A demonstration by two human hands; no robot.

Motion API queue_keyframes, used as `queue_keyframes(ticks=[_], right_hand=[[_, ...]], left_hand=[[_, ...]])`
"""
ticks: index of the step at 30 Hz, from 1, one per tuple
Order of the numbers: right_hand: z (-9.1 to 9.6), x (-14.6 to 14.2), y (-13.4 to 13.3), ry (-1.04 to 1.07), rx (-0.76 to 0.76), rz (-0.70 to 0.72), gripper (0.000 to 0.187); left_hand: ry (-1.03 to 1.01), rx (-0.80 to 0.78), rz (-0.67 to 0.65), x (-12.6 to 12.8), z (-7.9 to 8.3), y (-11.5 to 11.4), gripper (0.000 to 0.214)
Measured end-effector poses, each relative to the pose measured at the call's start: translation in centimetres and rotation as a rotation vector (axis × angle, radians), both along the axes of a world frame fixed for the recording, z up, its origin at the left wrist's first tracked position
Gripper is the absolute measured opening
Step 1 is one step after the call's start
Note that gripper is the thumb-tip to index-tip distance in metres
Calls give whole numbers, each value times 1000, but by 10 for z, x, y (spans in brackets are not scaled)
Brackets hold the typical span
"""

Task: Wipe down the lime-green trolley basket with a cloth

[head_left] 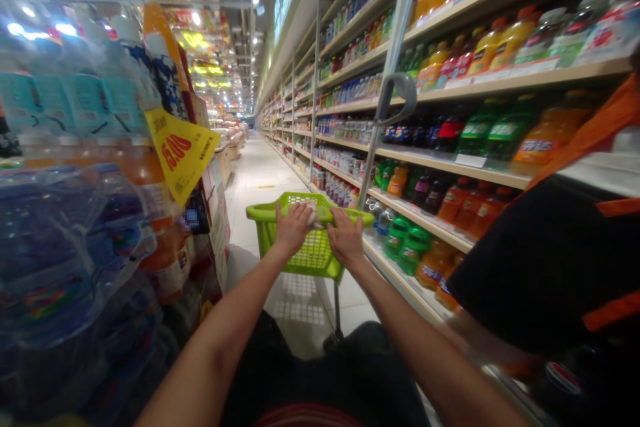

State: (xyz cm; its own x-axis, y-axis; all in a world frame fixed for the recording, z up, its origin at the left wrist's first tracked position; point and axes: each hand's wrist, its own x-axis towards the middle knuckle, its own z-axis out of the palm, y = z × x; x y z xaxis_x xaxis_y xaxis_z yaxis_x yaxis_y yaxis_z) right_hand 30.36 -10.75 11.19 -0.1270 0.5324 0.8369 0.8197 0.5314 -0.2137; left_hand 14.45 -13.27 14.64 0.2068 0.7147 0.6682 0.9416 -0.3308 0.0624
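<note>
A lime-green shopping cart (315, 265) with a latticed basket stands in front of me, in the middle of the view. My left hand (294, 230) rests over its near rim, fingers curled onto the handle area, next to a small pale item (313, 215) that I cannot make out. On the right part of the same rim, my right hand (346, 239) grips with thumb and fingers over the edge. The undersides of both hands are hidden. Below the basket, a dark leg and a wheel (332, 340) show.
On the right, tall shelves (450, 87) hold rows of drink bottles. Close by there stands a person (530, 247) in a dark top with orange straps. Shrink-wrapped bottles (55, 247) and a yellow price sign (181, 155) flank the left. A tiled aisle (255, 163) runs ahead.
</note>
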Motion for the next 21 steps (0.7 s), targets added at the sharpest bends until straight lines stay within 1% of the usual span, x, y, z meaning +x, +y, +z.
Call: queue_keyframes(ticks=[2,3,5,9,11,13,18,20,21], right_hand=[[3,-6,-2,-5,6,18,42],[3,-7,-2,-6,8,26,42],[3,-6,-2,-3,6,29,43],[-2,5,2,10,-11,4,44],[-4,8,3,16,-18,-5,44],[-4,7,3,20,-18,-5,43],[4,-7,-4,-15,3,28,42],[7,-10,-6,-34,12,33,41],[8,-11,-7,-38,13,31,41]], left_hand=[[14,4,-16,3,-2,0,34],[14,4,-15,-2,-3,0,34],[-2,2,15,-20,-3,-3,35],[-86,13,173,-65,-3,-8,34],[-94,15,215,-74,-3,-7,35],[-79,7,209,-68,-4,-4,35],[-35,4,108,-29,-1,0,36],[-23,-12,80,-26,2,-2,36],[-21,-22,79,-31,3,-3,36]])
